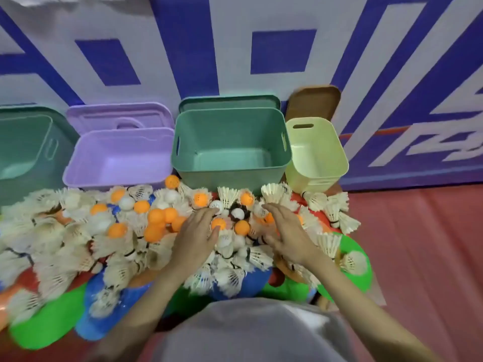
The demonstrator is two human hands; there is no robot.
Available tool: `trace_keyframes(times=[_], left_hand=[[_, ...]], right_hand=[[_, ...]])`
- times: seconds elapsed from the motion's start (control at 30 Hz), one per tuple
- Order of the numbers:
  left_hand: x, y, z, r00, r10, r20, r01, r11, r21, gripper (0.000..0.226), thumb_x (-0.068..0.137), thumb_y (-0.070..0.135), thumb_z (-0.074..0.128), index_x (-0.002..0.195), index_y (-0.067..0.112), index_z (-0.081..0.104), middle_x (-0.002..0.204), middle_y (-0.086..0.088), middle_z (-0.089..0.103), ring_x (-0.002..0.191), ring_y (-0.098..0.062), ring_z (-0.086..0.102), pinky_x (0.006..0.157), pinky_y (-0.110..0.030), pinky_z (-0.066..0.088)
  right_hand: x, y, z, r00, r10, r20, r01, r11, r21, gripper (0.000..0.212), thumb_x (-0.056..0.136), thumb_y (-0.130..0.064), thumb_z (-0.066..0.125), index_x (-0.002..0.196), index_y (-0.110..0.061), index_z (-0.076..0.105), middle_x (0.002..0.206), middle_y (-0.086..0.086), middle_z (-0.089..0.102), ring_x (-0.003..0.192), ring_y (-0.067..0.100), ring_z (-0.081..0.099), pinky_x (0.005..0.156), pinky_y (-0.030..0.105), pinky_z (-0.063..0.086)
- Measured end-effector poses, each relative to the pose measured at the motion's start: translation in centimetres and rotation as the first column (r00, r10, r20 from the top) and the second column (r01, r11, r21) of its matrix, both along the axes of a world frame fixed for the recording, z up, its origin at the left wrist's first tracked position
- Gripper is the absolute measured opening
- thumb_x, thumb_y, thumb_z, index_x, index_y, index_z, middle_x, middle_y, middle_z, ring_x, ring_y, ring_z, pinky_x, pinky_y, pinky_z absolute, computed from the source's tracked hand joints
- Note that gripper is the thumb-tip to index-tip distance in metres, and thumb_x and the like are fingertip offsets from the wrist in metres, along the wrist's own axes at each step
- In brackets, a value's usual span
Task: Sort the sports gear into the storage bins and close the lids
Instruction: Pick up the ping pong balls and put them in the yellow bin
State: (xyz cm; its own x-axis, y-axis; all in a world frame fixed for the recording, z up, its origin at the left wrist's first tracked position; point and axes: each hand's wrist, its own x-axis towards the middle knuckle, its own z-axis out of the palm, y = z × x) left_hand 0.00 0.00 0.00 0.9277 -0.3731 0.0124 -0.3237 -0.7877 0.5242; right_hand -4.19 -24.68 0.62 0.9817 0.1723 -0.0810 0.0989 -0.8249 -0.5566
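**Both hands over a pile of shuttlecocks and balls, bins waiting empty**

A blue-and-white patterned wall (235,48) backs a red floor (418,244). Against the wall stands a row of open storage bins: a teal bin (23,142) at the far left, a purple bin (117,158), a larger green bin (230,142) in the middle, and a small yellow bin (316,152) at the right. Lids lean upright behind three of them: a purple lid (120,116), a green lid (230,101), and a brown lid (313,100). The bins look empty, so the sorting appears barely begun.

In front of the bins, the floor is heaped with white feather shuttlecocks (65,244), mixed with orange balls (156,218) and a few white balls (217,205). Coloured flat pieces in green, blue and red (possibly paddles, hard to tell) poke out beneath the near edge of the pile.

The left hand (196,236) lies palm down on the pile, fingers straight and slightly spread, thumb beside an orange ball; it grips nothing. The right hand (285,231) is also flat, fingers extended and close together, resting on shuttlecocks, holding nothing.

To do this step well, it likely pays to cup both hands around one kind of item, scoop gently so feathers are not crushed, and keep round balls from rolling off the pile's edge.
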Motion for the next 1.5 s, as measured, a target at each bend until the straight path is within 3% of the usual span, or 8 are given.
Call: trace_keyframes(times=[0.1, 0.2, 0.53, 0.8, 1.03, 1.2, 1.3, 1.5], left_hand=[[1.1, -0.5, -0.9, 0.995, -0.066, 0.081, 0.063, 0.997, 0.047, 0.033, 0.092, 0.017, 0.059, 0.125, 0.012, 0.055, 0.123, -0.003, 0.058, 0.114, -0.023, 0.053, 0.097, -0.042, 0.046], [2.0, -1.3, -1.3, 0.994, -0.061, 0.093, 0.052, 0.994, 0.101, 0.036, 0.090, 0.014, 0.061, 0.126, 0.007, 0.055, 0.124, -0.008, 0.057, 0.114, -0.025, 0.053, 0.097, -0.042, 0.045], [6.3, -3.7, -1.2, 0.996, 0.046, 0.073, -0.064, 0.964, 0.258, 0.035, 0.087, 0.024, 0.068, 0.114, 0.006, 0.056, 0.110, -0.012, 0.059, 0.105, -0.030, 0.054, 0.085, -0.040, 0.046], [7.2, -3.7, -1.4, 0.999, 0.050, -0.001, -0.046, 0.929, 0.368, 0.033, 0.088, 0.027, 0.068, 0.111, 0.006, 0.058, 0.110, -0.012, 0.062, 0.104, -0.030, 0.056, 0.083, -0.039, 0.046], [6.8, -2.7, -0.9, 0.996, 0.058, 0.061, -0.065, 0.991, 0.118, 0.030, 0.084, 0.023, 0.071, 0.107, 0.005, 0.064, 0.100, -0.010, 0.066, 0.093, -0.028, 0.061, 0.073, -0.036, 0.046], [5.9, -2.9, 0.4, 0.996, 0.059, 0.061, -0.054, 0.996, -0.074, 0.034, 0.082, 0.022, 0.073, 0.111, 0.006, 0.064, 0.105, -0.008, 0.067, 0.091, -0.023, 0.063, 0.071, -0.028, 0.044], [5.1, -4.2, 1.2, 0.999, 0.014, 0.048, -0.006, 0.987, -0.162, 0.035, 0.080, 0.024, 0.076, 0.109, 0.008, 0.066, 0.102, -0.005, 0.067, 0.084, -0.017, 0.062, 0.068, -0.023, 0.042], [4.9, -10.7, 2.2, 0.994, -0.113, -0.005, 0.107, 0.952, -0.287, 0.034, 0.077, 0.013, 0.078, 0.110, 0.011, 0.068, 0.111, -0.001, 0.067, 0.094, -0.015, 0.062, 0.083, -0.032, 0.052]], right_hand=[[0.7, -0.2, -0.6, 0.999, 0.044, 0.012, -0.043, 0.997, -0.063, 0.059, 0.086, -0.025, 0.056, 0.140, -0.005, 0.040, 0.140, 0.014, 0.043, 0.130, 0.029, 0.039, 0.110, 0.039, 0.029], [1.4, -0.1, -1.3, 0.998, 0.053, 0.025, -0.050, 0.994, -0.100, 0.054, 0.087, -0.016, 0.059, 0.137, -0.004, 0.043, 0.136, 0.015, 0.048, 0.125, 0.032, 0.045, 0.106, 0.042, 0.035], [7.0, -1.0, -2.0, 0.991, 0.134, -0.015, -0.132, 0.937, -0.324, 0.054, 0.088, -0.014, 0.062, 0.139, -0.012, 0.046, 0.137, 0.010, 0.050, 0.120, 0.032, 0.046, 0.101, 0.041, 0.035], [7.6, -0.1, -1.6, 0.978, 0.207, -0.026, -0.196, 0.874, -0.445, 0.041, 0.090, -0.022, 0.062, 0.131, -0.020, 0.054, 0.119, 0.001, 0.060, 0.100, 0.025, 0.040, 0.078, 0.033, 0.025], [7.4, 0.3, -1.6, 0.989, 0.146, 0.008, -0.130, 0.902, -0.413, 0.033, 0.087, -0.013, 0.063, 0.120, -0.019, 0.062, 0.112, 0.000, 0.063, 0.101, 0.025, 0.044, 0.081, 0.034, 0.029], [6.2, -1.6, -0.8, 0.990, -0.033, 0.138, 0.060, 0.978, -0.199, 0.034, 0.085, -0.014, 0.066, 0.118, -0.014, 0.062, 0.119, 0.004, 0.063, 0.110, 0.030, 0.052, 0.094, 0.042, 0.038], [5.2, -3.9, -0.4, 0.971, -0.132, 0.201, 0.147, 0.987, -0.064, 0.034, 0.084, -0.011, 0.067, 0.118, -0.010, 0.061, 0.117, 0.007, 0.063, 0.107, 0.030, 0.057, 0.092, 0.045, 0.045], [4.0, -9.9, 0.1, 0.905, -0.331, 0.268, 0.324, 0.943, 0.072, 0.033, 0.086, -0.008, 0.066, 0.118, -0.003, 0.061, 0.116, 0.011, 0.062, 0.102, 0.024, 0.057, 0.084, 0.017, 0.036]])
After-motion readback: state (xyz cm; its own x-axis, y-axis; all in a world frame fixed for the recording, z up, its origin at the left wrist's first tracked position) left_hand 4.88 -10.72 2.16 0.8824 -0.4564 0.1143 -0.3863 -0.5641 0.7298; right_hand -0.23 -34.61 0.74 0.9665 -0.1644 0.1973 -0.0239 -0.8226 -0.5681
